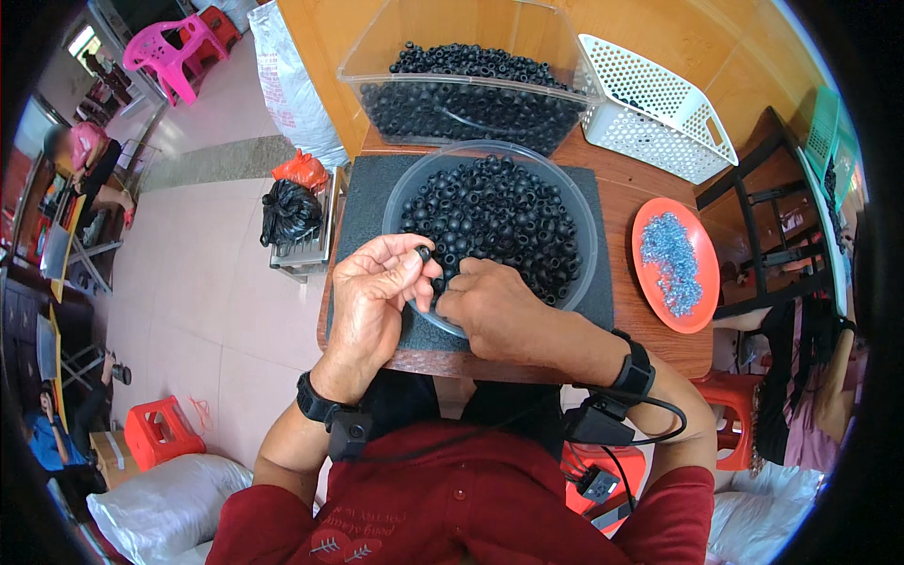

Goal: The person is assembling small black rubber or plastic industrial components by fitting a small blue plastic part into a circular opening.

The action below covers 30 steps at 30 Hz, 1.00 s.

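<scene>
My left hand (374,287) is at the near left rim of a clear round bowl (396,193), pinching a small black hollow cap (424,253) between thumb and forefinger. Beside it my right hand (491,306) hangs over the bowl's near edge. Its fingers are curled together, and anything in them is hidden. Many small round black pieces (494,209), some showing a hole, fill the bowl. A dark grey mat (363,202) lies under it on a wooden table (619,202).
Right of the bowl, an orange plate (704,247) carries small shiny bluish-clear pieces (670,264). Behind stand a clear bin (377,71) of black pieces and a white perforated basket (659,141). Bagged items sit on a metal stand (306,252) at left. Other people are at both sides.
</scene>
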Tool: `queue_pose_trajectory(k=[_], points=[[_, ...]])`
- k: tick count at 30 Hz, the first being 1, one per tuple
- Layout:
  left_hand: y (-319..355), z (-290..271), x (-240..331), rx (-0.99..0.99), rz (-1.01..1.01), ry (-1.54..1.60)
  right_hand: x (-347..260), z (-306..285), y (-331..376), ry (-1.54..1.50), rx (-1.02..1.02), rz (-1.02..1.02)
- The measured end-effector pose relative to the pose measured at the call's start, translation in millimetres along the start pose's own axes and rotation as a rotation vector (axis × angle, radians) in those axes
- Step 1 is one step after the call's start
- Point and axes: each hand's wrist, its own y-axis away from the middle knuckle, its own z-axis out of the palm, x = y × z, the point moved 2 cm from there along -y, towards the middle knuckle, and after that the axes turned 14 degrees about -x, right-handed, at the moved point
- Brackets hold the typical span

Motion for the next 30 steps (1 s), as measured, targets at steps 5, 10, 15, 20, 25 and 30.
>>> queue_pose_trajectory(k=[5,10,15,20,25,30], points=[[0.0,1.5,-2.1,-0.014,0.011,-0.009,1.8,4.8,9.0,-0.153,0.046,0.068],[-0.4,1.6,-2.3,0.026,0.017,-0.029,-1.8,0.7,8.5,-0.192,0.087,0.062],[-1.0,1.4,-2.6,0.020,0.011,-0.032,-4.8,3.9,8.4,-0.147,0.148,0.101],[0.1,2.8,-2.7,0.016,0.022,-0.037,-7.4,2.2,8.7,-0.217,0.100,0.158],[0.2,3.0,-2.4,-0.002,0.008,-0.021,-8.5,2.1,14.5,-0.367,0.212,0.137],[1.3,4.9,-2.3,-0.002,0.008,-0.047,-8.4,2.7,21.2,-0.426,0.359,0.064]])
